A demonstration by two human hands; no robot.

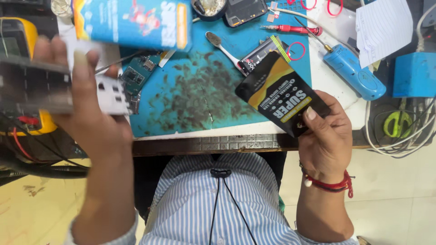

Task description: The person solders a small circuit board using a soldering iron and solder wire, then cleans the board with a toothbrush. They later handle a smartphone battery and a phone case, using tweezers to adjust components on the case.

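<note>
Left hand (86, 113) raised over the bench's left edge, blurred, fingers closed around a dark flat device (32, 86) with a white frame piece (113, 95) sticking out to its right. Yellow meter (18, 41) sits behind it. Blue box (131, 20) lies at top, just above the hand. Green circuit board (138, 72) rests on the stained blue mat (190, 100), just right of the white piece. A metal spoon-like tool (222, 47) is mid-mat. Right hand (324, 136) pinches the lower corner of a black-and-yellow pouch (281, 93), held tilted over the mat's right edge, thumb on top. Red screwdriver (290, 29) and blue handheld tool (354, 75) lie farther right.
</note>
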